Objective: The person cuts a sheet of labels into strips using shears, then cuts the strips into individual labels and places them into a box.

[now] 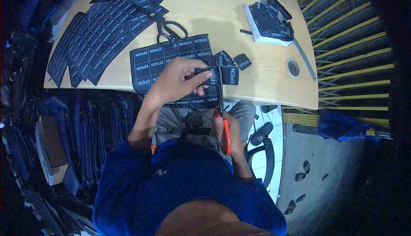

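My left hand pinches a black strip of white-printed EPSON labels between thumb and fingers, above the table's near edge. My right hand is closed round orange-handled scissors. Their dark blades point away from me and cross the strip between two labels; whether they are fully closed is hard to see. Beneath my left hand lies a larger black EPSON sheet, partly hidden by the hand. Just beyond the strip are several small cut labels, one lying apart.
Black-handled scissors rest at the sheet's far edge. Several printed sheets overlap at the table's left. A white box heaped with cut labels stands at the far right, near a round hole in the table.
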The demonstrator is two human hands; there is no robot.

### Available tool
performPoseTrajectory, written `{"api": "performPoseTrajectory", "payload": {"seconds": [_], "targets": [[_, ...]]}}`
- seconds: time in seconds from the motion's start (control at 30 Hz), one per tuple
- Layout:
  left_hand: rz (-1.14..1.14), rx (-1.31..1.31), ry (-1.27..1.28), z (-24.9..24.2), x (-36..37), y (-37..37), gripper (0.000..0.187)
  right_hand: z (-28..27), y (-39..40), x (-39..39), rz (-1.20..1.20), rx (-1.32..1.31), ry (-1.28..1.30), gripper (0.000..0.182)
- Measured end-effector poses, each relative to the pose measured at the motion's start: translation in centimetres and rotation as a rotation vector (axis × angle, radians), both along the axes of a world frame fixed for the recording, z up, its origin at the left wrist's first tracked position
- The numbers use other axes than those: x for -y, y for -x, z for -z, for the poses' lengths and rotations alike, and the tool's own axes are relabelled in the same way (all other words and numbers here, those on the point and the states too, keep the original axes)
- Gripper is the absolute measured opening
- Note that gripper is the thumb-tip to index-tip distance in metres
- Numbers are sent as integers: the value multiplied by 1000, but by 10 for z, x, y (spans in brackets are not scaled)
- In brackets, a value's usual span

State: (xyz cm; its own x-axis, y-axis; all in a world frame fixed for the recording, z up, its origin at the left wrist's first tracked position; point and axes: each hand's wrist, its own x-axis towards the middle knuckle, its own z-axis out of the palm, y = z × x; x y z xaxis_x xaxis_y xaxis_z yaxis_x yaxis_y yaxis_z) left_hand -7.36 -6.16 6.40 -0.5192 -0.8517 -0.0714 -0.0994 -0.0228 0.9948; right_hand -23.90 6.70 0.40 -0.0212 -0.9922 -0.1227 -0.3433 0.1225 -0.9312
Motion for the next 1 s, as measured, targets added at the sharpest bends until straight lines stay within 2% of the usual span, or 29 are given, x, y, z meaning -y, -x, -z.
{"api": "performPoseTrajectory", "payload": {"seconds": [0.07, 0.13, 0.27, 0.47, 0.6, 0.7, 0.9, 1.0], "targets": [[17, 19, 0, 1, 7, 2, 14, 1, 1, 5, 6, 15, -73, 31], [33, 69, 34, 7, 15, 3, 15, 4, 3, 10, -19, -156, 1, 32], [15, 53, -28, 12, 20, 5, 15, 11, 7, 16, 4, -124, -38, 32], [20, 62, -54, 15, 11, 2, 16, 3, 8, 13, 133, 223, 25, 18], [105, 10, -62, 16, -11, 6, 17, -8, -1, 11, 236, 358, 61, 20], [175, 10, -94, 12, -29, 8, 18, -18, -5, 7, 271, 237, 156, 19], [182, 6, -128, 8, -55, 9, 16, -16, -9, -6, 306, 314, 279, 11], [158, -36, -68, 16, -63, 9, 15, -19, -5, -14, 289, 329, 246, 12]]}}
